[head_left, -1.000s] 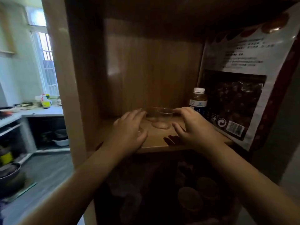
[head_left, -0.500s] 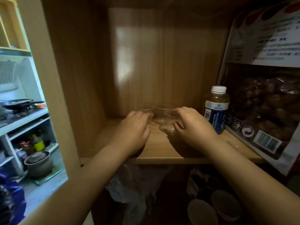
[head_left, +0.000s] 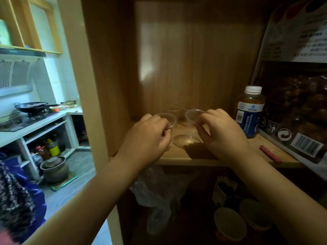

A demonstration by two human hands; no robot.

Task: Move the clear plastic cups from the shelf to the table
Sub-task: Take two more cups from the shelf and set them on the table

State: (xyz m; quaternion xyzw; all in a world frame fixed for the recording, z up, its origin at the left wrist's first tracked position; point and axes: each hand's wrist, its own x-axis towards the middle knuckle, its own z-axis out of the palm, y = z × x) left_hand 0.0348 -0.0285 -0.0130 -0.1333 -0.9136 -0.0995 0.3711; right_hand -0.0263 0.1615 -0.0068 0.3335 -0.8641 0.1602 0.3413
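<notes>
Inside a wooden cabinet, both bare hands reach onto a shelf (head_left: 177, 157), each pinching the rim of a small clear plastic cup. To the left, the left hand (head_left: 148, 137) has thumb and fingers closed on the near rim of the left cup (head_left: 167, 119), which is raised off the shelf board. Just beside it, the right hand (head_left: 219, 133) grips the near rim of the right cup (head_left: 192, 115) the same way, tilted slightly toward the camera. Between and a little below the two hands, another clear cup (head_left: 185, 140) rests on the shelf. Behind the hands, more clear cups (head_left: 174, 110) stand faintly visible against the back panel; their number is hard to tell. To the right of the right hand stands a bottle (head_left: 249, 112) with a white cap and blue label, and beyond it a large printed bag (head_left: 297, 103).
</notes>
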